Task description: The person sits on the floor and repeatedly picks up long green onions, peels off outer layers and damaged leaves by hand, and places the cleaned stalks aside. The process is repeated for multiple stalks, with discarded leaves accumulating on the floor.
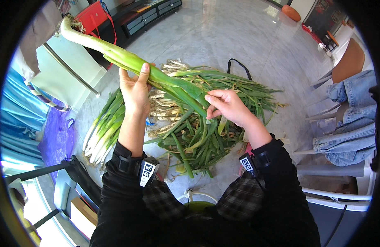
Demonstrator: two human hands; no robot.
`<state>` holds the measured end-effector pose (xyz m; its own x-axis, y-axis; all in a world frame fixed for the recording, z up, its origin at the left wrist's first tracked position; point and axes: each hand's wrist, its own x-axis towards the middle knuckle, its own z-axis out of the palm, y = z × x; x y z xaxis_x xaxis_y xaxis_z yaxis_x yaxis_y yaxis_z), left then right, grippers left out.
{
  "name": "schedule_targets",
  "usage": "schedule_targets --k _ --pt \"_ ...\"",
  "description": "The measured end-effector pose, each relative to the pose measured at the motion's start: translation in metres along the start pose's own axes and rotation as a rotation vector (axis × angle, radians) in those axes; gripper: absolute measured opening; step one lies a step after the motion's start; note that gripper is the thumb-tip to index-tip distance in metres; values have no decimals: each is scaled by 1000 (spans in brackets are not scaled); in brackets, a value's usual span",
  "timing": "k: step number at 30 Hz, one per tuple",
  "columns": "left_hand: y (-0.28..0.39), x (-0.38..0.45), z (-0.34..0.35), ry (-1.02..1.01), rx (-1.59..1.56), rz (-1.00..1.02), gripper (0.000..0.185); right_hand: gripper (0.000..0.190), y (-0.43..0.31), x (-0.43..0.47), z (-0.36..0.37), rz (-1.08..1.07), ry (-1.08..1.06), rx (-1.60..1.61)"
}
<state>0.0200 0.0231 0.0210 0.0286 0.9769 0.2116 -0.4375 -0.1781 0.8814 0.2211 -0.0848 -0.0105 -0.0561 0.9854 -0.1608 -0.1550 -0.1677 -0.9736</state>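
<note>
A large green onion (115, 54) slants across the view, its white root end at the upper left and its leaves toward the middle. My left hand (136, 88) is closed around its stalk, thumb on top. At the leaf end, my right hand (225, 105) pinches a green leaf (190, 89) between thumb and fingers. Below my right hand lies a heap of loose green leaves (199, 142). Behind it, untrimmed green onions (165, 106) with dry, soil-coloured roots are piled on the floor. Left of my left forearm rests a bunch of cleaner, white-stemmed green onions (103, 129).
Pale grey glossy floor (220, 31) surrounds the piles. Jeans (347, 123) hang over chairs at the right. A purple plastic bag (58, 132) and blue curtain (20, 120) are at the left. A red bag (92, 18) is by a dark cabinet (140, 23) at the back.
</note>
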Motion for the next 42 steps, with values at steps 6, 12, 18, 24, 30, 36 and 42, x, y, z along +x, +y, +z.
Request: schedule_targets --k 6,12,18,24,30,36,42 --pt "-6 -4 1 -12 87 -65 39 15 7 4 -2 17 191 406" --pt "6 3 -10 14 -23 29 42 11 23 8 -19 40 423 674" --pt "16 12 -32 24 -32 51 39 57 6 9 -40 -232 491 437" --pt "18 7 -32 19 -8 49 40 52 -4 -1 -8 -192 233 -319" --pt "15 2 -25 22 49 52 41 20 13 -4 20 -245 56 -584" --pt "13 -1 -20 32 76 52 41 16 20 7 16 -237 24 -336" --pt "11 3 -19 36 55 55 40 17 16 -3 17 -424 255 -694"
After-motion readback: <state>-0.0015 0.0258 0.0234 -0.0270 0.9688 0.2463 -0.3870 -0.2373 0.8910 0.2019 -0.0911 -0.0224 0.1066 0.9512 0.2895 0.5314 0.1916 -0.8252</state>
